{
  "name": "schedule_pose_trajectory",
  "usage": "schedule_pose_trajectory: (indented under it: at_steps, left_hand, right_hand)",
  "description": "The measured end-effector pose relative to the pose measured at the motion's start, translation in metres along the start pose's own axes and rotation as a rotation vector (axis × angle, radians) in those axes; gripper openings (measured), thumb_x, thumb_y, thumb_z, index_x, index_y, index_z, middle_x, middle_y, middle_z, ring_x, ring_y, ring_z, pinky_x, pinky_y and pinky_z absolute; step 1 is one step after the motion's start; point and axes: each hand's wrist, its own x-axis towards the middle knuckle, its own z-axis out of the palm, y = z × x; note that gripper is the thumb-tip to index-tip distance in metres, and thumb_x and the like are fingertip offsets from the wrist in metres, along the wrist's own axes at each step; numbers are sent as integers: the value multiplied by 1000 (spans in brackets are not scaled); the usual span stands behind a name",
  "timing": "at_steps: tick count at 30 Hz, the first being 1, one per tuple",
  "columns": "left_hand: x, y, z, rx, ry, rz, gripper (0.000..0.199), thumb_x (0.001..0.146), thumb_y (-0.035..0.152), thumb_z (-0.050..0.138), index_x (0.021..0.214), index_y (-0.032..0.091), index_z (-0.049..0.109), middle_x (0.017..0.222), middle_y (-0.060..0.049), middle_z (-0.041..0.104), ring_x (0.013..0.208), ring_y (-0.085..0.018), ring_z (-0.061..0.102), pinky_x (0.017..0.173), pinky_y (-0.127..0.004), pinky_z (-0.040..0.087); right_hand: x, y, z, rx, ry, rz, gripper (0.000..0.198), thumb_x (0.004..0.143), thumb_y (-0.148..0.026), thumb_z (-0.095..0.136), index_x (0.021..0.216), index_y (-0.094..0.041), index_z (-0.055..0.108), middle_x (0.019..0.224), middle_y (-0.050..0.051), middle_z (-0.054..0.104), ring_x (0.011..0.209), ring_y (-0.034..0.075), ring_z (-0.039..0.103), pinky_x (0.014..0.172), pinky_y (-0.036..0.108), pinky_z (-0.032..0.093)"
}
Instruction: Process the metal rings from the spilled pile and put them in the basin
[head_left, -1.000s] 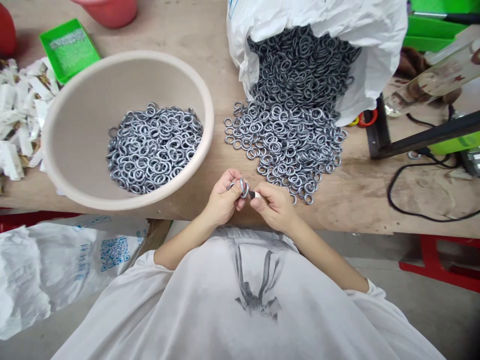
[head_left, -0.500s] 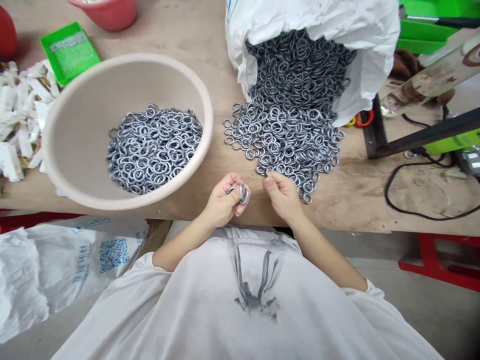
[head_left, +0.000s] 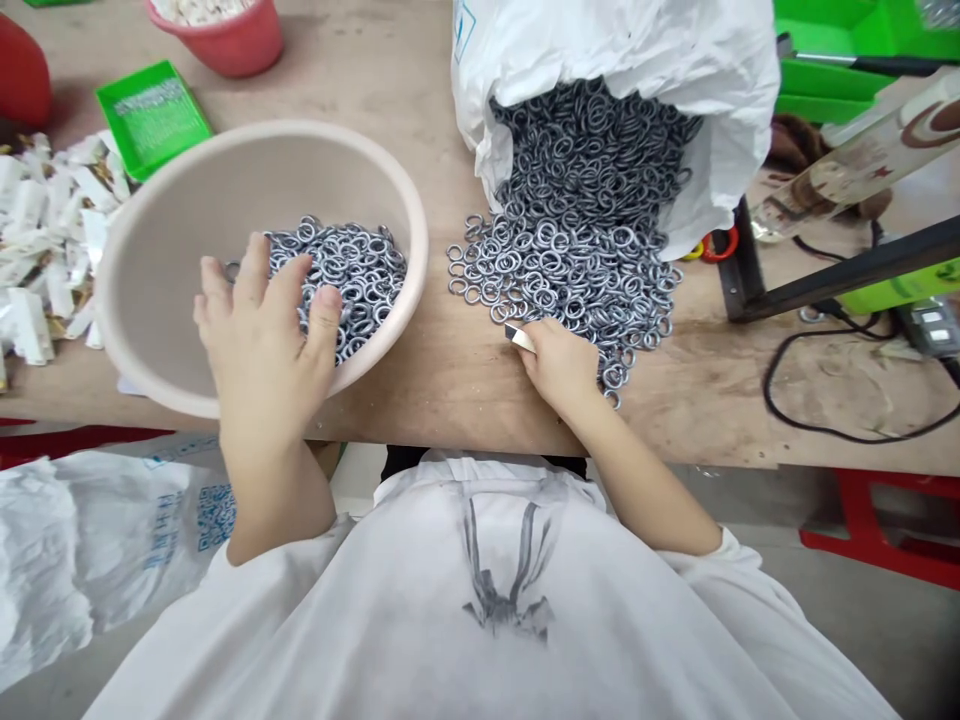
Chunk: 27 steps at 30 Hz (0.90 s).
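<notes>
My left hand (head_left: 266,340) is spread open above the big beige bowl (head_left: 150,370), fingers apart, with nothing visible in it. Grey metal rings (head_left: 352,270) lie heaped in that bowl, partly hidden behind the fingers. My right hand (head_left: 562,365) is closed around a small flat blade (head_left: 520,338), pale with a dark tip, which sticks out to the left. Just beyond this hand, more loose rings (head_left: 555,265) spread over the wooden table from the mouth of a white sack (head_left: 615,40).
A green tray (head_left: 154,120) and a pink tub (head_left: 232,40) stand behind the bowl. White pieces (head_left: 45,230) are piled at the left. To the right are a black metal frame (head_left: 840,270), a black cable (head_left: 772,380) and green bins (head_left: 832,90).
My left hand has moved left from the table edge to over the bowl and opened, letting go of the rings it held. My right hand stays near the pile; its blade now shows.
</notes>
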Motion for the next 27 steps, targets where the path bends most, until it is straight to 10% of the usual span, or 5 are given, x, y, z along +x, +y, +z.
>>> schedule_pose_trajectory:
  at_steps: [6,10,20,27]
  left_hand:
    - [-44,43,46,-283,-43,360,27,93,24,58,118,27,68,111,-3,72,109,-23,65,100,-42,45]
    - [-61,61,102,-524,-429,60,29,97,35,55,119,19,65,112,-9,70,92,-20,65,86,-33,48]
    - [-67,60,137,-898,-673,-280,28,93,45,57,90,18,64,82,-1,66,74,-14,57,70,-24,45]
    - [-68,71,135,-1072,-662,-569,28,83,45,62,75,19,54,65,3,56,53,-10,54,51,-22,45]
  right_hand:
    - [-6,-1,-10,880,47,120,31,87,-50,67,80,-20,65,69,0,57,58,13,45,54,27,33]
    - [-21,-18,-19,1355,-86,241,42,77,-61,75,86,-21,62,67,-4,60,44,7,34,42,24,24]
    - [-24,-20,-10,1354,-97,305,54,72,-72,74,71,-22,56,56,-5,49,44,7,35,38,22,23]
    - [-28,-30,-16,1346,-156,175,52,69,-69,78,72,-22,56,66,-2,60,61,13,54,58,27,46]
